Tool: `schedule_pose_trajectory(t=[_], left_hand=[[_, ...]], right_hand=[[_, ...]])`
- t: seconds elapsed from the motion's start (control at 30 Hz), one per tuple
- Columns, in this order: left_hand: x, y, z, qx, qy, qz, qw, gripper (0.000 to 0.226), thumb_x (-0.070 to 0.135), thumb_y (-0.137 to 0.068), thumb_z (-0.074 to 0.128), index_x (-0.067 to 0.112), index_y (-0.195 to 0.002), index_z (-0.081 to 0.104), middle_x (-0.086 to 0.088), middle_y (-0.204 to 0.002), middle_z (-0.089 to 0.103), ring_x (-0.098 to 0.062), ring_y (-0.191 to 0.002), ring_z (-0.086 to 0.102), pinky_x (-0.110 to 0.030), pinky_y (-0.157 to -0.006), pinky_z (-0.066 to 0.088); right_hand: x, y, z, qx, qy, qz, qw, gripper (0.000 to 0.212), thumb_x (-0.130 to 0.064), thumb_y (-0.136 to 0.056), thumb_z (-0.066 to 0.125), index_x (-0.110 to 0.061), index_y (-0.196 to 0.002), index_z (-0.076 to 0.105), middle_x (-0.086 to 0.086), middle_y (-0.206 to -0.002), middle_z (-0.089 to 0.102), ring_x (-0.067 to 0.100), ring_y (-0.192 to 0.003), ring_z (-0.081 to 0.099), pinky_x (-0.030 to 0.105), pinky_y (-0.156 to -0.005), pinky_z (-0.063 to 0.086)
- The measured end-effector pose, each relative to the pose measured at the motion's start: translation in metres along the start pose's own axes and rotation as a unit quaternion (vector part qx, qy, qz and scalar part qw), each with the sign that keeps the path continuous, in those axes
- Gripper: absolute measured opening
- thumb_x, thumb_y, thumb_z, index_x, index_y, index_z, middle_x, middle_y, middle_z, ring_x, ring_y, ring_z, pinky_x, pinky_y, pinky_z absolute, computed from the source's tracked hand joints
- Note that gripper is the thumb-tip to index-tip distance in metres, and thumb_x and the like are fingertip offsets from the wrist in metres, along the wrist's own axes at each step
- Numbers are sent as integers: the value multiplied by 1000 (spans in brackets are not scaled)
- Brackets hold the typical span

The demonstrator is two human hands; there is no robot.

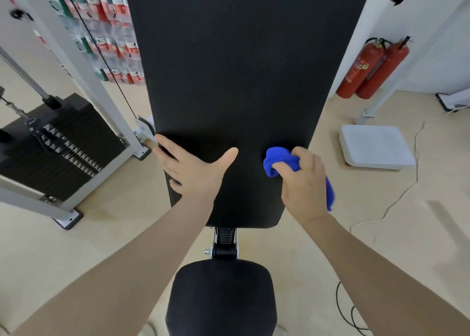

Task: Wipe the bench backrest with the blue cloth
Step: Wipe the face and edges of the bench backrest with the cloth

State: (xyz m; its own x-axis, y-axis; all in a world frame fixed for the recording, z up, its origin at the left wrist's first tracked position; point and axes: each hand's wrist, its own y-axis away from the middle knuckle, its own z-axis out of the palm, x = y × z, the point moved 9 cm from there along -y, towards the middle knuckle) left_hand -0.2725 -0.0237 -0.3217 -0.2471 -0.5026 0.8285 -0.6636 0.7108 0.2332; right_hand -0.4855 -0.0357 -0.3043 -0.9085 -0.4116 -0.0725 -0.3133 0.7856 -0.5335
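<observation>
We see one backrest (234, 81) and one cloth (278, 159), bunched at its 5 o'clock corner in the clenched right hand (302, 183). The left hand (195, 170), fingers spread, grips the 7 o'clock edge. Two extinguishers (368, 69) stand at 3 o'clock.

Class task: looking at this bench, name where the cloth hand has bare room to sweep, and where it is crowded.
Free: the whole upper backrest above both hands, bare between its left and right edges. Crowded: the lower band, where the left hand lies spread on the pad's left side and the right hand grips the blue cloth near the right edge. Only a narrow bare strip separates them.
</observation>
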Motion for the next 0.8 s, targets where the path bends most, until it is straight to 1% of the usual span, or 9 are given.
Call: schedule_pose_trajectory(t=[0.13,0.27,0.3,0.4,0.47,0.53,0.6,0.7,0.8], left_hand=[[-5,3,1,-7,-35,25,999,135,45,-59,82,21,-144,-20,-1,-156,-14,-23,-145,-3,-51,-116,10],[-3,0,8,2,-45,7,999,137,44,-59,83,19,-143,-22,-4,-155,-18,-26,-144,-5,-49,-114,5],[-2,0,8,5,-46,2,999,136,43,-60,82,18,-143,-22,-6,-155,-18,-26,-144,-5,-48,-114,4],[-5,1,8,9,-54,2,998,135,44,-61,81,17,-144,-21,-8,-155,-17,-27,-144,-6,-48,-114,5],[-4,-1,7,10,-59,15,998,134,44,-62,81,17,-144,-21,-8,-155,-16,-27,-144,-6,-48,-114,6],[-6,-4,5,14,-64,23,998,132,43,-62,81,18,-144,-19,-8,-156,-13,-28,-144,-4,-48,-114,7],[-6,-3,2,20,-63,28,997,131,42,-61,82,18,-145,-16,-9,-156,-9,-28,-144,-2,-49,-115,9],[-5,-3,0,32,-62,37,997,131,43,-59,83,15,-146,-11,-11,-155,-4,-28,-143,0,-49,-115,10],[-4,-3,0,34,-66,41,996,131,45,-58,82,13,-146,-10,-11,-154,-3,-28,-143,0,-47,-114,8]], right_hand=[[-7,-41,-35,69,-29,-12,997,43,11,-63,68,-16,-96,61,8,-116,36,30,-93,36,43,-71,47],[-9,-69,-48,119,-72,3,990,45,3,-74,64,-29,-98,44,10,-115,37,29,-98,39,43,-75,46],[-14,-61,-41,117,-46,-11,992,45,5,-71,66,-25,-98,47,11,-114,37,30,-97,39,42,-74,46],[-28,-9,1,41,17,-81,996,38,7,-56,74,-12,-89,67,12,-112,38,31,-90,40,37,-68,48],[-31,11,19,-31,10,-71,997,40,6,-48,80,-13,-83,71,13,-109,49,31,-87,48,35,-64,49],[-29,7,23,-59,2,-49,997,46,5,-42,85,-13,-82,72,14,-102,60,33,-82,57,35,-63,51],[-28,-9,4,-26,-9,-38,999,44,6,-49,83,-13,-86,71,13,-107,55,32,-87,52,37,-66,50],[-25,-50,-34,85,-26,-37,995,35,8,-65,72,-13,-93,69,7,-114,37,28,-95,36,40,-72,47],[-31,-61,-35,132,-8,-63,989,37,5,-69,69,-16,-98,59,7,-115,37,28,-96,37,40,-74,44]])
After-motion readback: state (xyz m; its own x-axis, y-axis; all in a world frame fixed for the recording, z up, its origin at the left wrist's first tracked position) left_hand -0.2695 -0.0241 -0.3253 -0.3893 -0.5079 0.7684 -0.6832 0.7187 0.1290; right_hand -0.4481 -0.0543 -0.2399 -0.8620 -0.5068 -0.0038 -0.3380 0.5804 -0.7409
